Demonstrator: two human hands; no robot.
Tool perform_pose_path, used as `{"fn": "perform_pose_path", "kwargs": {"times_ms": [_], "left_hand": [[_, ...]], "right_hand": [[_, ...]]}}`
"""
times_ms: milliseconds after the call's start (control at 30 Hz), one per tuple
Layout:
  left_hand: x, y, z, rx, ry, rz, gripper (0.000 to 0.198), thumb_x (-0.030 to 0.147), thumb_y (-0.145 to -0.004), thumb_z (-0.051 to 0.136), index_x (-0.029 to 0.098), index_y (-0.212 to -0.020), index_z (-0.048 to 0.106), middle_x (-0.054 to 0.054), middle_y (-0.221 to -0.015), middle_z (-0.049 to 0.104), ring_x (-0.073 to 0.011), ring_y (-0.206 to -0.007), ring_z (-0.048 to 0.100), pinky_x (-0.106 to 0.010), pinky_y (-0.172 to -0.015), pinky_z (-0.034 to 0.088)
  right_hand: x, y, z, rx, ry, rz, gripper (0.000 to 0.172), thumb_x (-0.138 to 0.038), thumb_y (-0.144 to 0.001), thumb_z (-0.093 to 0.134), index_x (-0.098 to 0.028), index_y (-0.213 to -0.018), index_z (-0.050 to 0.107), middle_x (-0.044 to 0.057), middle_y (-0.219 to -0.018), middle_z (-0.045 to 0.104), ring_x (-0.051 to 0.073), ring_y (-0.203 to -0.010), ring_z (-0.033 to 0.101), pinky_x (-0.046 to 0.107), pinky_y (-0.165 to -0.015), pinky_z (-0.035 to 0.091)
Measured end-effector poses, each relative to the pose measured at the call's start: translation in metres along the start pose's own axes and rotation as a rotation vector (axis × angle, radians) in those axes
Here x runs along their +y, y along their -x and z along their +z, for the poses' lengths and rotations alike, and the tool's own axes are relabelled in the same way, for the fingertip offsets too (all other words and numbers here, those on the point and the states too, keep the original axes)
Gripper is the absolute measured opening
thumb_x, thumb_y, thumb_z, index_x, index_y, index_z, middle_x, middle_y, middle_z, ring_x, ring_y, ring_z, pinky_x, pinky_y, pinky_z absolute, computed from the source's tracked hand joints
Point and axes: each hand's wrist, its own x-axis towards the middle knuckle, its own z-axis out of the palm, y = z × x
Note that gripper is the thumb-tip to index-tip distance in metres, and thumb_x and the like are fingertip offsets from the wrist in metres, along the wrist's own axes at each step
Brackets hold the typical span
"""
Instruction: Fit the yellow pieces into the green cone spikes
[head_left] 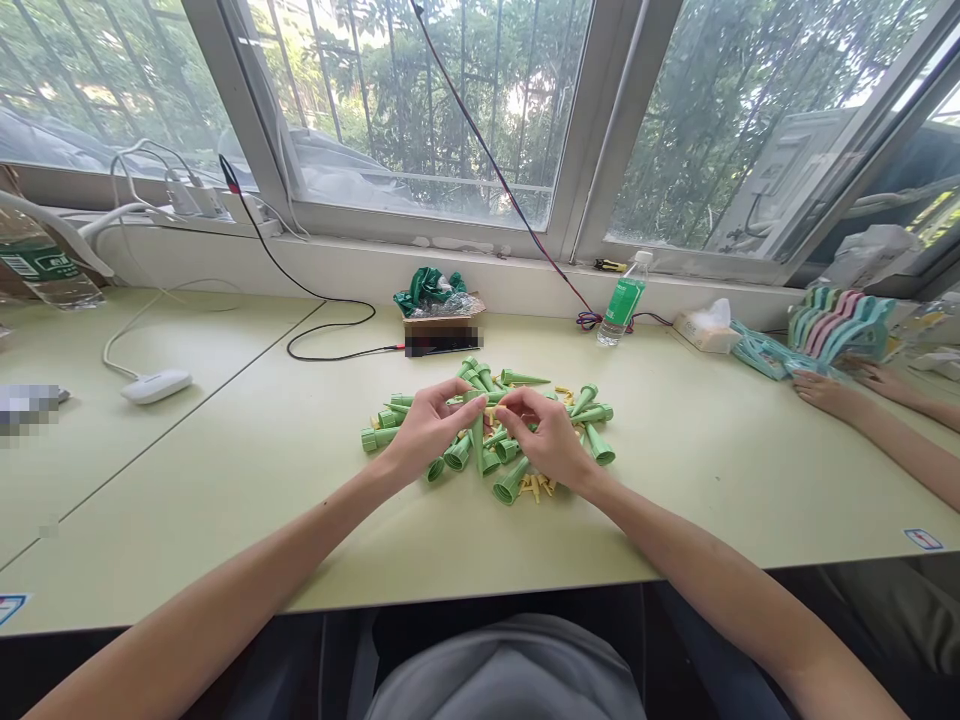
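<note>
My left hand (436, 422) is closed around a green plastic cone (477, 446), its narrow end pointing down. Close beside it, my right hand (546, 432) pinches a small yellow piece (493, 411) near the upper part of that cone; whether the two touch is hard to make out. Under and around both hands lies a loose heap of green threaded cones (511, 482), some on their sides with wide ribbed openings showing. Small yellow plastic pieces (537, 487) are scattered among them, with a cluster just below my right hand.
Behind the heap stand a small cardboard box (444, 310) with green wrapping and a dark phone-like device on a cable. A water bottle (621, 300) and a tissue pack (707, 327) are at the back right. Another person's hands (829, 392) touch pastel hangers (844, 322) at far right.
</note>
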Motion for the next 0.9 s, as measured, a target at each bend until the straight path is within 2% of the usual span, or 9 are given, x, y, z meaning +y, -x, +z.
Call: {"fn": "perform_pose_path", "kwargs": {"times_ms": [167,367,500,667,800,900], "left_hand": [[0.0009,0.0014,0.0008,-0.017,-0.017,0.003,0.031,0.049,-0.083,0.068,0.019,-0.086,0.061,0.003,-0.058,0.058,-0.0069,-0.046,0.035,-0.022,-0.045,0.020],[0.0021,0.0021,0.0013,-0.052,-0.022,0.013,0.031,0.047,-0.085,0.066,0.018,-0.090,0.060,-0.001,-0.066,0.066,-0.0078,-0.049,0.040,-0.022,-0.046,0.023],[0.0023,0.0018,0.0019,-0.060,-0.017,0.018,0.028,0.043,-0.083,0.069,0.017,-0.088,0.059,0.000,-0.066,0.066,-0.0073,-0.049,0.041,-0.021,-0.045,0.023],[0.0020,0.0014,0.0023,-0.052,-0.016,0.009,0.028,0.043,-0.083,0.069,0.017,-0.089,0.061,0.000,-0.066,0.066,-0.0064,-0.047,0.040,-0.020,-0.044,0.023],[0.0004,-0.0001,0.0008,-0.018,-0.003,0.005,0.031,0.047,-0.083,0.068,0.017,-0.088,0.063,0.000,-0.062,0.064,-0.0069,-0.046,0.042,-0.020,-0.043,0.025],[-0.0021,-0.0017,-0.0003,0.023,0.015,-0.001,0.035,0.050,-0.079,0.071,0.017,-0.088,0.064,-0.001,-0.064,0.065,-0.0090,-0.046,0.049,-0.021,-0.041,0.029]], "right_hand": [[0.0003,0.0002,0.0003,0.008,0.029,-0.002,0.029,-0.044,-0.095,0.054,-0.019,-0.082,0.061,0.000,-0.071,0.062,0.012,-0.061,0.054,0.025,-0.057,0.043],[0.0024,-0.0007,0.0013,0.020,0.111,0.002,0.043,-0.049,-0.096,0.049,-0.018,-0.066,0.052,-0.004,-0.056,0.045,0.009,-0.051,0.038,0.025,-0.051,0.030],[0.0035,-0.0012,0.0017,0.020,0.125,0.011,0.048,-0.050,-0.097,0.047,-0.018,-0.061,0.047,-0.005,-0.051,0.039,0.009,-0.049,0.034,0.026,-0.050,0.027],[0.0030,-0.0004,0.0009,0.008,0.105,0.040,0.048,-0.052,-0.097,0.046,-0.019,-0.062,0.049,-0.004,-0.050,0.042,0.009,-0.048,0.037,0.025,-0.050,0.030],[-0.0006,0.0000,-0.0007,0.007,0.062,0.038,0.034,-0.049,-0.095,0.050,-0.019,-0.086,0.060,-0.003,-0.062,0.055,0.011,-0.055,0.049,0.024,-0.054,0.038],[-0.0019,0.0000,-0.0014,0.001,0.054,0.003,0.027,-0.045,-0.093,0.056,-0.018,-0.098,0.061,0.001,-0.076,0.064,0.013,-0.065,0.057,0.025,-0.059,0.044]]}}
